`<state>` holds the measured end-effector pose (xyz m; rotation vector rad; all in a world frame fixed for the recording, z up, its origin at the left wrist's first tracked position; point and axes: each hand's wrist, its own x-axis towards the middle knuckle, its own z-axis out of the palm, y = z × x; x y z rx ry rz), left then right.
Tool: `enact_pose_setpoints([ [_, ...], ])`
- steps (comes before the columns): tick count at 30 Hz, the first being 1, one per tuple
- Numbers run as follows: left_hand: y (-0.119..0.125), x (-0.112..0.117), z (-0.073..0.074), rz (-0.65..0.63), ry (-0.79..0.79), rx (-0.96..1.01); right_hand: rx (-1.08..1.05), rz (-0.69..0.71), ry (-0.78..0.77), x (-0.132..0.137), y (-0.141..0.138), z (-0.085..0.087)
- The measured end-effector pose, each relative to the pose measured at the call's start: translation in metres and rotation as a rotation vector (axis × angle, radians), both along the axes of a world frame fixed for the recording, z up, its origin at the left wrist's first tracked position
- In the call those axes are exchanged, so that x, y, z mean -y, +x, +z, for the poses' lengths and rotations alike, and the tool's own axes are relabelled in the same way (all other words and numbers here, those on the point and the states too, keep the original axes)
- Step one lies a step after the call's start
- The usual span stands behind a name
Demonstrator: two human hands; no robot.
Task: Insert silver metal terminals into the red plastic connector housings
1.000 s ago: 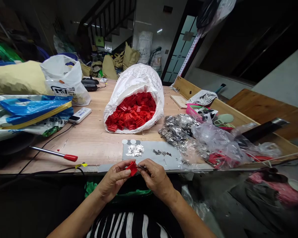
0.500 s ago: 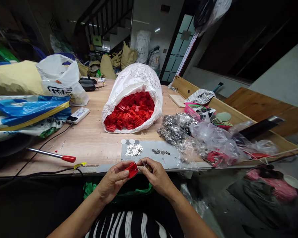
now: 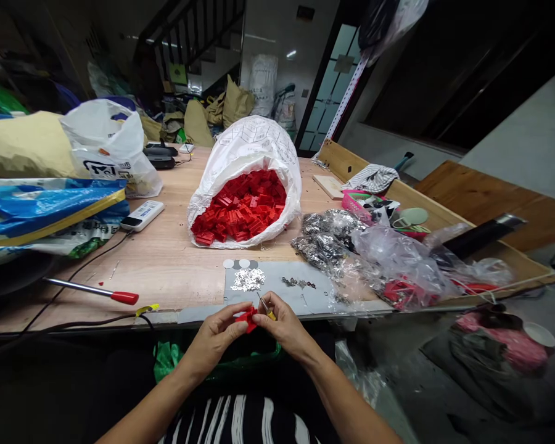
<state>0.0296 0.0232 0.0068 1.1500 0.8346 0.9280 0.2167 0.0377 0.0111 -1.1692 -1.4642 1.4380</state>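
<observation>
My left hand (image 3: 221, 328) pinches a small red plastic piece (image 3: 246, 319) just in front of the table edge. My right hand (image 3: 281, 322) is closed around a slim tool with a yellow handle (image 3: 271, 315) and a thin metal shaft pointing up; whether it is a screwdriver or an awl I cannot tell. The right thumb and fingers also touch the red piece. Beyond the hands, a pile of small silvery metal parts (image 3: 248, 279) and a short row of darker metal parts (image 3: 298, 283) lie on a grey mat (image 3: 271, 296).
A white sack (image 3: 259, 139) lies open toward me, full of red plastic pieces (image 3: 245, 206). Bags of metal parts (image 3: 326, 237) and clear plastic (image 3: 383, 253) crowd the right. On the left are a red-handled rod (image 3: 124, 298), a white power bank-like device (image 3: 142, 216) and bulky bags.
The red piece has been turned in my fingers, and my right thumb has come onto it. The tool's shaft has tilted more upright, and its yellow handle shows more.
</observation>
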Motion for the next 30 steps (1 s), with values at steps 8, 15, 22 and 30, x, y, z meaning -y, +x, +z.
enact_pose_setpoints([
  [8,0.005,-0.002,-0.009,0.269,0.558,-0.360,-0.081,-0.132,0.038,0.001,-0.009,-0.014],
  [15,0.001,0.003,-0.009,0.210,0.469,-0.335,-0.213,0.058,-0.243,0.008,0.000,-0.005],
  [22,-0.011,-0.003,-0.011,0.039,0.358,-0.153,-0.336,0.162,-0.381,0.020,0.001,-0.001],
  [30,-0.007,-0.006,-0.022,0.182,-0.063,0.147,0.170,0.058,-0.042,-0.021,0.015,0.004],
])
